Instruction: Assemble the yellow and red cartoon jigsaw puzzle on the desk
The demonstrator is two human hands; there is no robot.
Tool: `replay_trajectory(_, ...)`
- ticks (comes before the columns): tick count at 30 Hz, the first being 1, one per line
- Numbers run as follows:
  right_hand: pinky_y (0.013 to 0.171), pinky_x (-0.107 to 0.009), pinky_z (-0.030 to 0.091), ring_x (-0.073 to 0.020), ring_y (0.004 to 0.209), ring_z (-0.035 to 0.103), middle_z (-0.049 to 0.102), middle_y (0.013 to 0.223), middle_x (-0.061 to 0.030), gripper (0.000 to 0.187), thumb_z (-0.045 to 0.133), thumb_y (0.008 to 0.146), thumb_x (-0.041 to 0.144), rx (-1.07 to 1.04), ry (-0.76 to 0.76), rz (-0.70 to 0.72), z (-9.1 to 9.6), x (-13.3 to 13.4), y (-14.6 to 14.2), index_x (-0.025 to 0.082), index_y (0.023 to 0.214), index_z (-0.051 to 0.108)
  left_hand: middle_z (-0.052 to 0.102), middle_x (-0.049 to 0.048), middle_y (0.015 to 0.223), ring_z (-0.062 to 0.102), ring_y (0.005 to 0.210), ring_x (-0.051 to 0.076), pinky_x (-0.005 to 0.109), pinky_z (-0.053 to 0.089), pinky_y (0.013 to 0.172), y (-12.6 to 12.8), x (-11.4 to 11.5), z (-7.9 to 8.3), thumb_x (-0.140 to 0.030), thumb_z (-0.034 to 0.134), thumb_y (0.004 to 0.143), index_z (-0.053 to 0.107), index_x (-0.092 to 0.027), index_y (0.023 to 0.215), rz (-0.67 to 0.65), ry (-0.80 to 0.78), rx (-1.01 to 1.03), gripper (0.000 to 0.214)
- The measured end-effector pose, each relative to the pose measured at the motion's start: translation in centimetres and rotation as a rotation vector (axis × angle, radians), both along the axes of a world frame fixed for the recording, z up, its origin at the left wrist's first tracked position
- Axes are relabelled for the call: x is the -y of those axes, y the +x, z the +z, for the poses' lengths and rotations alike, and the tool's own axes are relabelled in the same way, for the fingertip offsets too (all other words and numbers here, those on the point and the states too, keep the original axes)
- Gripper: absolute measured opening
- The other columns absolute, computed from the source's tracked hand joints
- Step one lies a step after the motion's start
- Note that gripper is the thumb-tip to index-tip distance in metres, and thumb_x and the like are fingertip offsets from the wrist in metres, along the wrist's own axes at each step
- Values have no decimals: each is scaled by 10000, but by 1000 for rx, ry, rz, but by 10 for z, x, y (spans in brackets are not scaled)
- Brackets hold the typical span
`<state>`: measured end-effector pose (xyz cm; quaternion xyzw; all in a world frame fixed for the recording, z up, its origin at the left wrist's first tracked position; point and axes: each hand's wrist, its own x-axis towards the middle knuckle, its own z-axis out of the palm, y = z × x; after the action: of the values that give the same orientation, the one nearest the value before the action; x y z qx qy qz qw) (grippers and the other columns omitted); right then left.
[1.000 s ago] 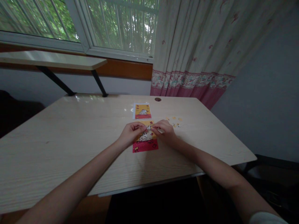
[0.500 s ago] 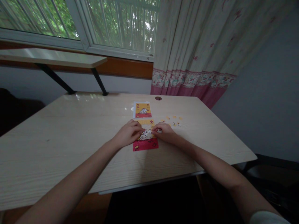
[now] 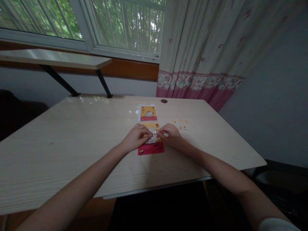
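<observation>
A jigsaw puzzle (image 3: 151, 149) lies flat on the desk, yellow at the top and red at the bottom, with a white cartoon animal in its middle. My left hand (image 3: 137, 137) reaches over its left side, thumb and fingers closed together above the white figure. From the right, my right hand (image 3: 170, 134) pinches what looks like a small puzzle piece at the puzzle's right edge. The fingers partly hide the piece and the puzzle's middle. Several loose puzzle pieces (image 3: 181, 120), yellow and white, lie beyond my right hand.
Behind the puzzle lies a small picture card (image 3: 148, 113) with a matching design. A raised shelf (image 3: 72, 60) on dark legs stands at the back left of the desk (image 3: 60, 144). Near the back edge is a round cable hole (image 3: 164, 101). A curtain (image 3: 192, 64) hangs behind.
My left fingertips have shifted right over the white figure, closer to my right fingertips. My right hand stays at the puzzle's right edge. The view has shifted slightly.
</observation>
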<state>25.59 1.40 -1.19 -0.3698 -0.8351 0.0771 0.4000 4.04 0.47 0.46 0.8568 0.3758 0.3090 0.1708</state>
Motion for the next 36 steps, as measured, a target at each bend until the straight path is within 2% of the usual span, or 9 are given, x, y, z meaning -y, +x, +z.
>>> replay_trajectory(3, 698, -290, 391, -147, 677, 564, 634, 657, -17, 161, 616, 816, 325, -16, 61, 23, 3, 5, -2, 200, 718, 639, 680, 45, 770, 550, 806, 191, 347, 418, 777, 6, 0, 0, -352, 572, 806, 705, -195, 756, 67, -118, 129, 212)
replay_trajectory(6, 725, -302, 382, -153, 700, 572, 645, 676, -19, 183, 611, 823, 354, 27, 61, 63, 5, 8, -2, 209, 716, 636, 676, 50, 779, 556, 811, 194, 350, 422, 774, 6, 0, 0, -353, 575, 785, 693, -186, 744, 101, -188, 219, 209)
replay_trajectory(9, 740, -312, 378, -165, 738, 579, 654, 717, -31, 194, 614, 822, 393, 46, 53, 65, 7, 7, 1, 207, 782, 653, 664, 37, 768, 548, 813, 193, 358, 417, 786, 4, 0, 2, -305, 550, 786, 667, -188, 719, 92, -171, 222, 178)
replay_trajectory(13, 761, -321, 373, -175, 798, 581, 671, 808, -49, 234, 617, 821, 413, 79, 76, 95, 9, 5, 3, 215, 933, 674, 647, 24, 772, 530, 830, 189, 360, 403, 807, 4, 2, 5, -231, 512, 798, 640, -188, 700, 46, -96, 122, 167)
replay_trajectory(18, 735, -319, 362, -167, 766, 573, 674, 771, -40, 168, 594, 842, 355, 133, 127, 130, 11, 7, 3, 222, 876, 691, 632, 29, 760, 531, 824, 188, 340, 408, 784, 6, 3, 3, -259, 524, 822, 647, -180, 709, 6, -67, 91, 184)
replay_trajectory(23, 760, -315, 379, -172, 795, 577, 678, 795, -46, 148, 682, 774, 327, 123, 21, 62, 4, -2, 7, 204, 855, 690, 643, 48, 833, 526, 865, 201, 368, 402, 823, -4, -2, 3, -263, 526, 835, 689, -188, 850, 20, 5, 39, 180)
replay_trajectory(28, 791, -321, 389, -160, 809, 584, 675, 818, -28, 117, 706, 752, 295, 177, -158, 99, -6, -10, 8, 212, 834, 692, 610, 53, 865, 495, 900, 211, 367, 408, 838, -15, -4, 3, -171, 525, 784, 701, -200, 907, -36, 85, -132, 216)
replay_trajectory(36, 811, -338, 381, -169, 823, 581, 666, 844, -38, 120, 700, 748, 301, 205, -165, 95, -8, -9, 8, 218, 835, 692, 581, 53, 869, 476, 893, 209, 359, 406, 837, -10, -1, 2, -105, 495, 757, 711, -229, 974, -137, 77, -176, 331)
